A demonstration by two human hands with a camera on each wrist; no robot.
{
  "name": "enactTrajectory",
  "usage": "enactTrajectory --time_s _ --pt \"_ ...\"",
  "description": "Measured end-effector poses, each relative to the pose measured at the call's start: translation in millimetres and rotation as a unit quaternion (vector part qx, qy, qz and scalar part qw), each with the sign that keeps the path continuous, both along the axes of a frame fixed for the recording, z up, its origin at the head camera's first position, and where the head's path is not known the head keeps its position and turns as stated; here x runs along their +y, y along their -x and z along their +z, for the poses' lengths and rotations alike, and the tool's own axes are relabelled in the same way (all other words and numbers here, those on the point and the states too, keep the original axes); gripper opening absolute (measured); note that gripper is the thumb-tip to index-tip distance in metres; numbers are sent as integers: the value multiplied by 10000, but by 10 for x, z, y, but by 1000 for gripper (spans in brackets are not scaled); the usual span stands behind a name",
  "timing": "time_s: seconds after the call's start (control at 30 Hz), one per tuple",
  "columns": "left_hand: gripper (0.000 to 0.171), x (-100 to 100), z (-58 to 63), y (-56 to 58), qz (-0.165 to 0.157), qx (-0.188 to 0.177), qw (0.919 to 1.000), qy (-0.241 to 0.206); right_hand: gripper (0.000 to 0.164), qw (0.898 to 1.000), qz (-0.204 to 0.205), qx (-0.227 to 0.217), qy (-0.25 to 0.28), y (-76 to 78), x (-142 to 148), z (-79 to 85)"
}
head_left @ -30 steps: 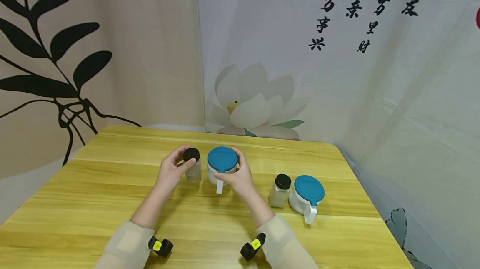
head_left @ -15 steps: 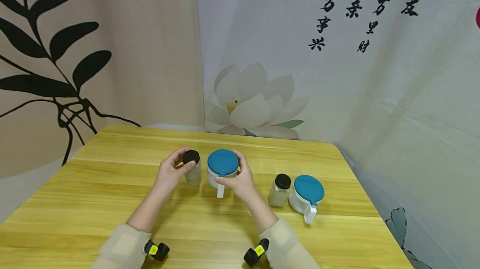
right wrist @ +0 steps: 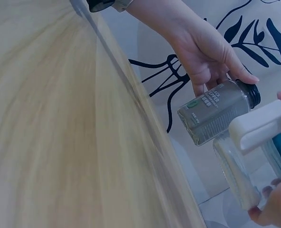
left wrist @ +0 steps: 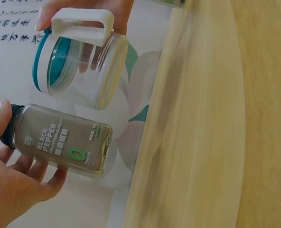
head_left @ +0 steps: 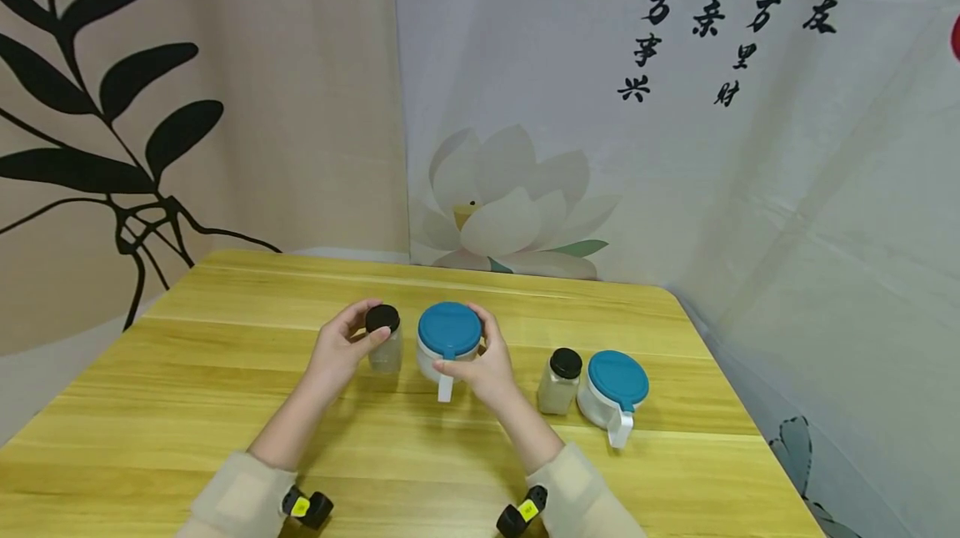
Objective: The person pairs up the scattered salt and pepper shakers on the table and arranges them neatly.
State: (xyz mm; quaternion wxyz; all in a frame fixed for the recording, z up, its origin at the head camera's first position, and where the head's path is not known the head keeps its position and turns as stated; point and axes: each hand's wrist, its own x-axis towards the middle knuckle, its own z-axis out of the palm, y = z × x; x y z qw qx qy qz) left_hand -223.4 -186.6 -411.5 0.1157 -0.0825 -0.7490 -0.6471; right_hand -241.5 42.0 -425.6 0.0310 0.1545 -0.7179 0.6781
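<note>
My left hand (head_left: 339, 348) holds a clear black pepper bottle (left wrist: 64, 137) by its black cap, thumb and fingers around it; its label reads "BLACK PEPPER". To its right, my right hand (head_left: 489, 367) grips a clear seasoning jar (head_left: 448, 338) with a blue lid, thumb near its white handle (left wrist: 83, 21). Both wrist views show the bottle and the jar raised off the table, side by side and upright. A pale layer lies at the jar's bottom. Part of my right hand is cut off in the right wrist view.
A second black-capped bottle (head_left: 559, 384) and a second blue-lidded jar (head_left: 615, 392) stand close together on the wooden table (head_left: 420, 471) at the right. Behind the table hangs a printed cloth backdrop (head_left: 517, 62).
Both hands have drawn slightly toward me with the pepper bottle and the seasoning jar. The jar has also shifted a little right. The other bottle and jar have not moved.
</note>
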Motion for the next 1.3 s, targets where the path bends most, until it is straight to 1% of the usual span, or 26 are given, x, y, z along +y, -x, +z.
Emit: enactTrajectory --time_s 0.13,0.23,0.37,0.47,0.57,0.77,0.97,1.3 --pt "49 -1 6 -23 7 -7 9999 136 93 10000 10 -96 -24 -22 22 16" --pt "49 0 13 -43 20 0 9998 211 94 9998 38 -210 -29 -64 38 68" --pt "48 4 28 -70 13 12 9997 241 92 9996 61 -250 -71 -198 58 230" --pt "48 10 33 -84 -1 -10 9997 256 90 9997 66 -206 -120 -282 69 316" --pt "47 19 32 -93 -22 -70 9996 266 91 9996 114 -220 -150 -302 85 316" --pt "48 38 39 -128 -58 -154 9995 270 91 9993 215 -302 -31 -319 112 295" --pt "47 52 34 -153 -66 -172 9994 309 92 9990 192 -401 -47 -354 130 296" --pt "47 39 -7 -164 -94 -174 9993 322 93 9991 119 -264 -296 -388 149 289"
